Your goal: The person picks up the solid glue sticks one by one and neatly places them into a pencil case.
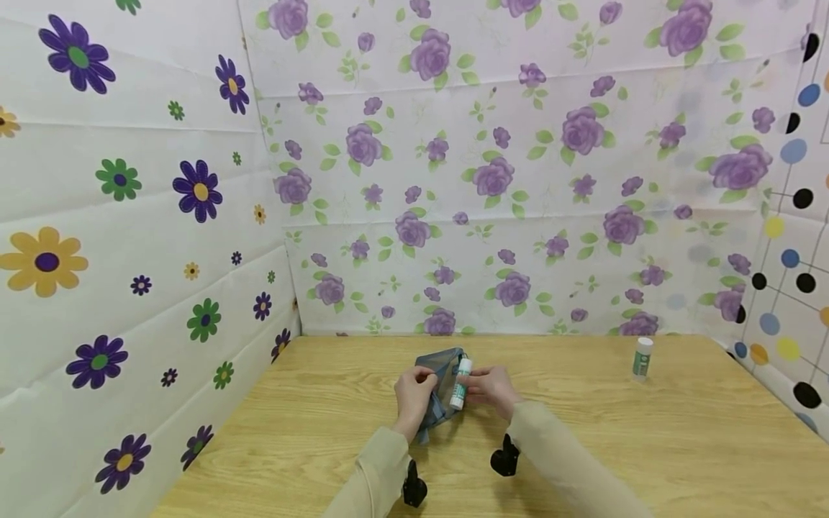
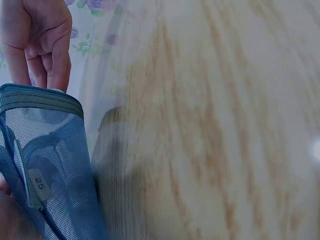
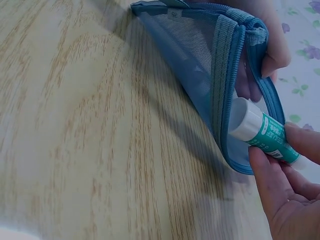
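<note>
Pinching the glue stick (image 3: 265,134) in our right hand (image 1: 495,389), we have its cap just entering the mesh pouch (image 3: 200,55) gripped open by our left hand (image 1: 414,392), while a second stick (image 1: 642,357) waits well off to the right.

1. Mesh pouch (image 1: 442,385) at table (image 1: 648,446) centre, between left hand (image 1: 414,392) and right hand (image 1: 492,390).
2. Glue stick (image 1: 461,385) at pouch mouth, right side.
3. Second glue stick (image 1: 642,357) upright, far right, near back wall.
</note>
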Tool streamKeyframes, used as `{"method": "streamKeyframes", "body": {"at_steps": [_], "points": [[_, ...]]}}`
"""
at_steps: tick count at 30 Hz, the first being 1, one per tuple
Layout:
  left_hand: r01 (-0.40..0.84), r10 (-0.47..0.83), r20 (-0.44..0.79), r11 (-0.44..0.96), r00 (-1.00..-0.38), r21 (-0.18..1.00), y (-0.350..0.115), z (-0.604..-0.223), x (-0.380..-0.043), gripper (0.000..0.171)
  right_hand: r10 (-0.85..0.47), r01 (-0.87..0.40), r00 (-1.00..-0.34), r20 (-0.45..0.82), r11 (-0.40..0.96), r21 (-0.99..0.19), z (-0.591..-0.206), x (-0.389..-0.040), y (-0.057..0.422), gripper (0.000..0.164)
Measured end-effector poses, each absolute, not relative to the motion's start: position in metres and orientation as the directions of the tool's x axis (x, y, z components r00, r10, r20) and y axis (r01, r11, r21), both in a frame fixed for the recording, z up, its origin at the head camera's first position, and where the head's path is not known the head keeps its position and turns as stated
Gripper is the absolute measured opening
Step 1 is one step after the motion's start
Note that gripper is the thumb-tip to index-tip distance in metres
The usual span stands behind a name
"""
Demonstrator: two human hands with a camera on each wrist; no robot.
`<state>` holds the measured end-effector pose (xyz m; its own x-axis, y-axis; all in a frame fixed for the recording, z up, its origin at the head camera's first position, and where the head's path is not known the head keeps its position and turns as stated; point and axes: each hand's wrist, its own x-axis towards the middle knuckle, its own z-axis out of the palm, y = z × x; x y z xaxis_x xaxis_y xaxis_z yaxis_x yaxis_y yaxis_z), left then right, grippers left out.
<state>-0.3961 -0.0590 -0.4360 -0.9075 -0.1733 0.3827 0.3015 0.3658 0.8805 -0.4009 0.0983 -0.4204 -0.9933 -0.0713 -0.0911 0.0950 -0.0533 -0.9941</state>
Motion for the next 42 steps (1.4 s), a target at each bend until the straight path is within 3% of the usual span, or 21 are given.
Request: {"method": "streamKeyframes", "body": {"at_steps": [10, 23, 42], "points": [[0.3, -0.171, 0.384, 0.376, -0.907, 0.877, -0.059, -0.437, -0.396, 0.009, -0.061, 0.08, -0.995, -0.08, -0.007, -0.997, -0.421, -0.399, 0.091, 0.037], [0.287, -0.162, 0.363, 0.362, -0.918, 0.887, -0.058, -0.437, -0.396, 0.009, -0.019, 0.139, -0.99, -0.138, -0.005, -0.99, -0.425, -0.4, 0.087, 0.038], [0.27, -0.169, 0.349, 0.366, -0.922, 0.891, -0.057, -0.436, -0.395, 0.008, 0.043, 0.098, -0.995, -0.093, 0.13, -0.987, -0.429, -0.4, 0.079, 0.037]]}}
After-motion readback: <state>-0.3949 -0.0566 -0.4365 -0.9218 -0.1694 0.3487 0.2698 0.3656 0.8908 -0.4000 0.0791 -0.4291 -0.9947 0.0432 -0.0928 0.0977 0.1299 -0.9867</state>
